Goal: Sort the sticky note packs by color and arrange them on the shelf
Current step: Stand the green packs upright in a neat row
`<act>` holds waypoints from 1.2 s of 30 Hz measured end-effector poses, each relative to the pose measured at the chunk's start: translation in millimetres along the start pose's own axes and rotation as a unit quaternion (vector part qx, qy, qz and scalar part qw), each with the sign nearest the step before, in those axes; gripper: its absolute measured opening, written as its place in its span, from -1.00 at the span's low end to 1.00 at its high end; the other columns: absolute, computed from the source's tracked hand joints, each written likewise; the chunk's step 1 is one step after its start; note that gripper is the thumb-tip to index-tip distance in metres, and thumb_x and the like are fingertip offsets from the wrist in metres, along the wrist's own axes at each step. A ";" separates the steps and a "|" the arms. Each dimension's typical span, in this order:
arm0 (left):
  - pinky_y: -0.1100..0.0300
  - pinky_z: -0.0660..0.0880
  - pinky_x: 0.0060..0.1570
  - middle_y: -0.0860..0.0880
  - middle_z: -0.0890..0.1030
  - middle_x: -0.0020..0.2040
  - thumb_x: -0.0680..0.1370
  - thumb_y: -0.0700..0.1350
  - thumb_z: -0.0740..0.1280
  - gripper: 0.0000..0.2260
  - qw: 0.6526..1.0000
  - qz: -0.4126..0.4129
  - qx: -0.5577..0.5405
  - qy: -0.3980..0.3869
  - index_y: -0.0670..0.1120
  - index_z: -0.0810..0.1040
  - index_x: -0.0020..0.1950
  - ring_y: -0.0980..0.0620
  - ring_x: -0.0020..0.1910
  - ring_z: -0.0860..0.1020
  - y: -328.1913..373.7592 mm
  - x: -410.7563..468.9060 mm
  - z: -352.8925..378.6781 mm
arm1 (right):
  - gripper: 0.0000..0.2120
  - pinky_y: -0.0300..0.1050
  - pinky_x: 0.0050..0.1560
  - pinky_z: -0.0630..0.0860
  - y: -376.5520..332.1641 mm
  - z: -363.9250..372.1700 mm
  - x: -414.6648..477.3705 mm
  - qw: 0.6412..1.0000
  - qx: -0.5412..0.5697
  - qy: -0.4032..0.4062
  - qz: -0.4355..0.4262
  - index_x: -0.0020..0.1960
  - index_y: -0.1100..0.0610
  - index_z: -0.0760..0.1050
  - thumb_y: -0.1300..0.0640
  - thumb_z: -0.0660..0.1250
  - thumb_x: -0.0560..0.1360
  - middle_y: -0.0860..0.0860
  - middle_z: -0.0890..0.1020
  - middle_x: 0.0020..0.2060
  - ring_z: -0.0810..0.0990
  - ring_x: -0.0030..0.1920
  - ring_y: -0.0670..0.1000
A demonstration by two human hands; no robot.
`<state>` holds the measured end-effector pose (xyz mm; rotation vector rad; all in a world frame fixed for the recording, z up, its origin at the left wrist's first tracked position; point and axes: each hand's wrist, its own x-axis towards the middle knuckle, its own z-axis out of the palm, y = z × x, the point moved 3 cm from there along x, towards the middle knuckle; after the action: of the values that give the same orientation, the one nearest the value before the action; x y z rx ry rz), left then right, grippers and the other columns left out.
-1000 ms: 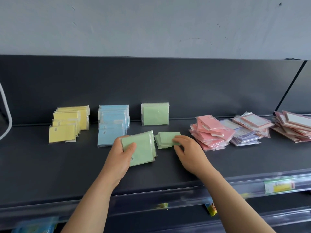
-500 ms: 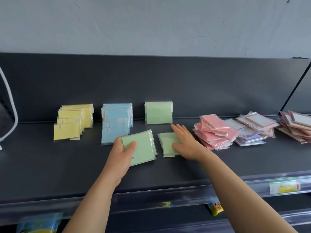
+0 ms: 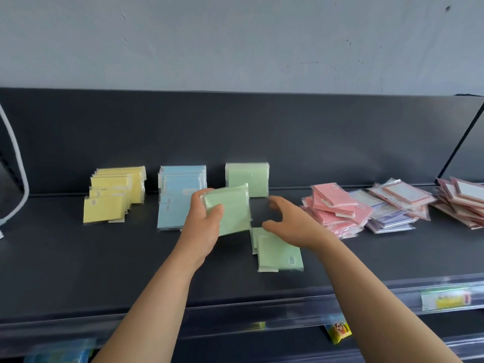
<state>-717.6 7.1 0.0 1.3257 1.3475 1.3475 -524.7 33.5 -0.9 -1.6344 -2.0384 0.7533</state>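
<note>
My left hand (image 3: 203, 226) grips a stack of green sticky note packs (image 3: 230, 209), lifted off the dark shelf (image 3: 78, 271) and tilted. Just right of that stack, my right hand (image 3: 290, 224) hovers open, fingers curled, holding nothing. Below it a few loose green packs (image 3: 279, 252) lie flat on the shelf. Against the back panel lean upright green packs (image 3: 247, 180), a row of blue packs (image 3: 180, 195) and a row of yellow packs (image 3: 112, 195).
A jumbled heap of pink packs (image 3: 335, 208) lies to the right, with purple-and-pink framed packs (image 3: 392, 208) beside it and more pink-edged ones (image 3: 461, 203) at the far right. A clear price rail (image 3: 445, 299) runs along the shelf's front edge. A white cable (image 3: 18, 163) hangs at left.
My left hand has lifted the green stack up and toward the back. My right hand has let go of the loose green packs, which now lie nearer the front, and risen open beside the stack.
</note>
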 end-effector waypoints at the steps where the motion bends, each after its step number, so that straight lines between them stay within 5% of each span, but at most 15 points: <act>1: 0.29 0.44 -0.15 0.09 0.50 0.02 0.64 -0.18 0.16 -0.74 1.000 0.009 0.006 -0.016 0.10 0.28 0.27 0.17 -0.11 0.48 5.0 5.0 6.8 | -0.31 -0.02 0.37 0.36 -3.2 1.6 4.6 0.997 0.075 0.003 -0.005 0.55 0.07 0.09 0.06 0.33 0.51 -0.03 0.35 0.44 0.37 0.40 0.00; 4: 0.26 0.44 -0.08 0.14 0.51 0.07 0.64 -0.17 0.15 -0.70 0.997 0.033 0.038 -0.063 0.10 0.25 0.33 0.20 -0.02 0.49 13.2 23.8 25.8 | -0.45 0.02 0.20 0.54 -8.5 1.7 21.4 0.969 0.241 0.045 -0.019 0.43 0.07 0.29 0.20 0.38 0.49 -0.02 0.59 0.19 0.60 0.15 -0.03; 7: 0.12 0.45 0.00 0.09 0.49 0.04 0.63 -0.18 0.11 -0.67 0.992 0.028 0.094 -0.084 0.12 0.18 0.34 0.14 -0.08 0.47 12.3 46.0 37.1 | -0.63 -0.03 0.10 0.59 -6.0 -2.0 38.3 0.971 0.213 0.101 -0.024 0.25 0.07 0.40 0.21 0.40 0.49 -0.06 0.62 0.06 0.61 0.04 -0.05; 11: 0.31 0.33 -0.29 -0.04 0.42 0.19 0.66 -0.17 0.07 -0.59 0.973 -0.007 0.205 -0.105 0.06 0.07 0.48 0.10 -0.13 0.43 -2.4 65.3 48.1 | -0.73 -0.05 0.04 0.56 8.0 2.6 58.4 0.989 0.107 0.106 0.007 0.18 0.13 0.42 0.19 0.36 0.51 0.01 0.60 0.03 0.59 0.02 0.02; 14: 0.24 0.38 0.11 -0.05 0.40 0.34 0.64 -0.22 0.11 -0.58 0.961 -0.018 0.256 -0.103 -0.05 0.14 0.49 0.01 0.18 0.43 -27.5 72.9 49.0 | -0.81 -0.01 0.02 0.55 18.7 7.2 68.0 0.993 0.052 0.098 0.031 0.11 0.18 0.45 0.17 0.33 0.52 0.07 0.60 -0.03 0.58 -0.01 0.10; 19: 0.02 0.43 0.23 -0.08 0.47 0.25 0.63 -0.16 0.20 -0.76 0.938 0.002 0.342 -0.063 -0.13 0.37 0.30 -0.07 0.22 0.45 -41.1 89.1 48.7 | -0.82 -0.06 0.02 0.53 25.2 5.1 82.6 0.995 0.035 0.094 0.030 0.11 0.18 0.49 0.15 0.33 0.53 0.05 0.61 0.00 0.58 -0.01 0.07; 36: 0.21 0.47 -0.04 -0.06 0.62 0.07 0.55 -0.14 0.39 -0.81 0.958 0.038 0.283 0.039 -0.14 0.54 0.14 0.00 0.03 0.57 -43.6 105.7 47.9 | -0.62 -0.23 -0.01 0.49 29.3 1.7 99.5 0.990 0.039 0.131 0.044 0.24 0.14 0.47 0.13 0.45 0.45 0.01 0.61 0.06 0.56 -0.03 -0.04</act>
<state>-690.4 123.0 -34.4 1.7228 1.8415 1.1088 -525.9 135.0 -22.1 -1.6901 -1.7431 0.6047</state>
